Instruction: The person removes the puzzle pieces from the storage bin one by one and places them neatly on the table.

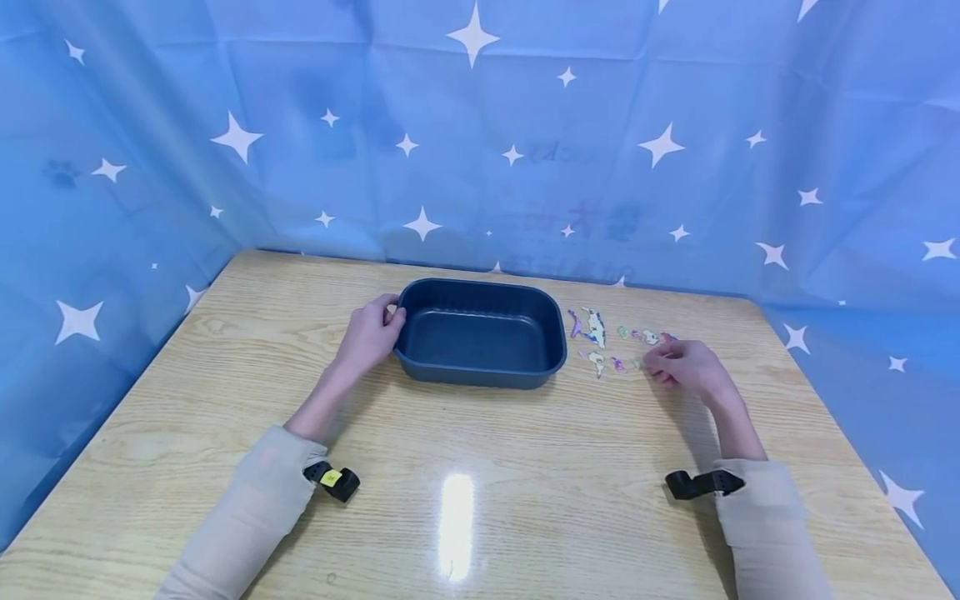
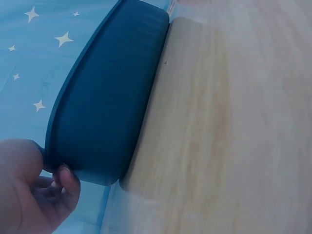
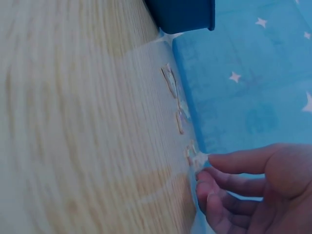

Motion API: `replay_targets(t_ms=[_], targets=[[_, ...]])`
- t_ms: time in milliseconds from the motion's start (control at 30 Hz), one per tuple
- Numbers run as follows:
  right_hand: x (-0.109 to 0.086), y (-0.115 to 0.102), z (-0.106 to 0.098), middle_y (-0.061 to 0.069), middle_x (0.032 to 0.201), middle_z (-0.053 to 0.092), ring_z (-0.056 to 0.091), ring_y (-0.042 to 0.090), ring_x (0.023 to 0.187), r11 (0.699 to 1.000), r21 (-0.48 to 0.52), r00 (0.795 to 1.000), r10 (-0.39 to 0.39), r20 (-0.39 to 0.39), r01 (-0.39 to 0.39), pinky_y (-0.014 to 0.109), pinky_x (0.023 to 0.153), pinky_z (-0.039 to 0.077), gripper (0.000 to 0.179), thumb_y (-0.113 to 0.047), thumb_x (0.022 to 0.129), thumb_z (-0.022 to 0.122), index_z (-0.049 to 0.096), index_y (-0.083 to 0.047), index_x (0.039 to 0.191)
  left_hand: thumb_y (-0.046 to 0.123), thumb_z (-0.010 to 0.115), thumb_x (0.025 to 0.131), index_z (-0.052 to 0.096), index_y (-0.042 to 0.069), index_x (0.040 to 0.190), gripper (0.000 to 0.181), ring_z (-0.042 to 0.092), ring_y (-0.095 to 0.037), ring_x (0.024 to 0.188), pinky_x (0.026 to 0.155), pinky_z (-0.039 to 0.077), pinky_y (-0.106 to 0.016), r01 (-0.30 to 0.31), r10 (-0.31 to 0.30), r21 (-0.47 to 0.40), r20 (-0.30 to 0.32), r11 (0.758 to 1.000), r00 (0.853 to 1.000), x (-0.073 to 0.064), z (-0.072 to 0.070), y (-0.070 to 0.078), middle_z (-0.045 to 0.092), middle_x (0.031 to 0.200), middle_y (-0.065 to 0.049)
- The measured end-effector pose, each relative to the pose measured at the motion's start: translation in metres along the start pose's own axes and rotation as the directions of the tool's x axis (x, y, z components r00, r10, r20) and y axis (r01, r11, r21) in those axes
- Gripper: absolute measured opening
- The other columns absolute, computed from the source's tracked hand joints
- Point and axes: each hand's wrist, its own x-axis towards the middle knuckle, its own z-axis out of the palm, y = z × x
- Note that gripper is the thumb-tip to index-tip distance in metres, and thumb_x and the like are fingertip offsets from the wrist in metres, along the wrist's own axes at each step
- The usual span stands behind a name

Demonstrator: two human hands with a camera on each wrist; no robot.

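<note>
A dark blue rectangular basin (image 1: 480,342) stands on the wooden table. My left hand (image 1: 372,333) grips its left rim, with the thumb and curled fingers at the edge in the left wrist view. To the right of the basin lie several small, flat, shiny cut-out pieces, like stickers, in two loose rows. The largest is a white-and-blue piece (image 1: 596,327) beside a purple one (image 1: 575,323). My right hand (image 1: 686,365) is low at the right end of the rows. Its fingers are loosely bent, and a gap shows between thumb and forefinger in the right wrist view.
The table (image 1: 480,442) has its back edge against a blue curtain (image 1: 420,125) with white stars, which also runs along both sides. A black strap with a small camera (image 1: 341,483) is on each sleeve. A light reflection (image 1: 456,525) shines near the front.
</note>
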Motion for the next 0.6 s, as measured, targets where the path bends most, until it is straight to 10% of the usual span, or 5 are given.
replay_targets(t_ms=[333, 600], targets=[[0.001, -0.012, 0.003, 0.015, 0.091, 0.065, 0.061, 0.018, 0.076, 0.999, -0.016, 0.997, -0.048, -0.056, 0.047, 0.031, 0.069, 0.055, 0.042, -0.022, 0.105, 0.055, 0.057, 0.014, 0.125, 0.03, 0.044, 0.108, 0.059, -0.002, 0.133, 0.043, 0.064, -0.029, 0.063, 0.059, 0.052, -0.034, 0.048, -0.047, -0.034, 0.041, 0.998, 0.998, 0.0, -0.009, -0.003, 0.065, 0.091, -0.016], [0.002, -0.023, 0.008, 0.025, 0.103, 0.065, 0.066, 0.028, 0.084, 0.985, -0.102, 0.979, -0.153, -0.135, 0.14, 0.037, 0.073, 0.055, 0.043, -0.029, 0.105, 0.054, 0.058, 0.007, 0.128, 0.027, 0.045, 0.107, 0.06, -0.005, 0.131, 0.043, 0.061, -0.034, 0.1, 0.09, 0.048, -0.047, -0.006, 0.006, 0.009, -0.03, 1.0, 1.0, 0.002, -0.016, 0.003, 0.064, 0.111, -0.021]])
